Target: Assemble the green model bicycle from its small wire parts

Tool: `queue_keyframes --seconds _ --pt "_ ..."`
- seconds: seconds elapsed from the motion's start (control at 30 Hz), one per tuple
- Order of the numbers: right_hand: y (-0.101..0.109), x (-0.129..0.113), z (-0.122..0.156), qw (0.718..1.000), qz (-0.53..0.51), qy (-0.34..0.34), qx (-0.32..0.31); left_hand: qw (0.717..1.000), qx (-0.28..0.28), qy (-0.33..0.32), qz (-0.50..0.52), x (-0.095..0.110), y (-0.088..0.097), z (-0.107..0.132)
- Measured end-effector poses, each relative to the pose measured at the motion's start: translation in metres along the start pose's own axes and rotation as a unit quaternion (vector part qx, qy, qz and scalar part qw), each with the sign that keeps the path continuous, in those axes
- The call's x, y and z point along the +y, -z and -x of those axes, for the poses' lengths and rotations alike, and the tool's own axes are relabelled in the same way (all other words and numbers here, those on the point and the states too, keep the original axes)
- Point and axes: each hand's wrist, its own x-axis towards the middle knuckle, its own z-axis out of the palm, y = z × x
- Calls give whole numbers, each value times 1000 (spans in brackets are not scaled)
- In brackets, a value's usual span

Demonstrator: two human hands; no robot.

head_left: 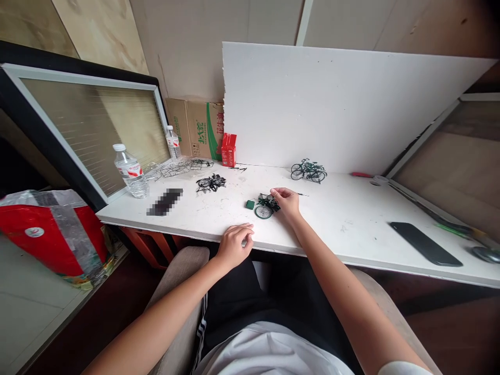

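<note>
Thumb and fingers of my right hand (286, 202) pinch the upper part of a small dark green model bicycle (264, 210), whose spoked wheel faces me. The hand covers part of the bicycle's far side. Just left of it sits a small green block (250, 204). My left hand (236, 244) rests at the table's front edge with fingers curled in, and nothing shows in it. Farther back stands another green model bicycle (308, 171). To the left lies a cluster of black model parts (211, 182).
On the white table (332, 219) are water bottles (133, 174), a red box (228, 150), thin black part frames (179, 167) and a dark phone (425, 244). A white board (332, 104) stands behind. A red bag (47, 234) sits at the left.
</note>
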Motion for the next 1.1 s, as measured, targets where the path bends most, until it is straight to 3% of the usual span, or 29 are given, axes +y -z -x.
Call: queue_keyframes --seconds 0.47,0.73,1.1 --pt "2 0 1 1000 14 5 -4 1000 -6 2 3 1 1 0" --pt "-1 -8 2 998 -37 -54 -10 1000 -3 -1 6 0 1 -1" --pt "-4 -18 7 996 -48 -59 -44 999 -28 32 1 1 4 -6"
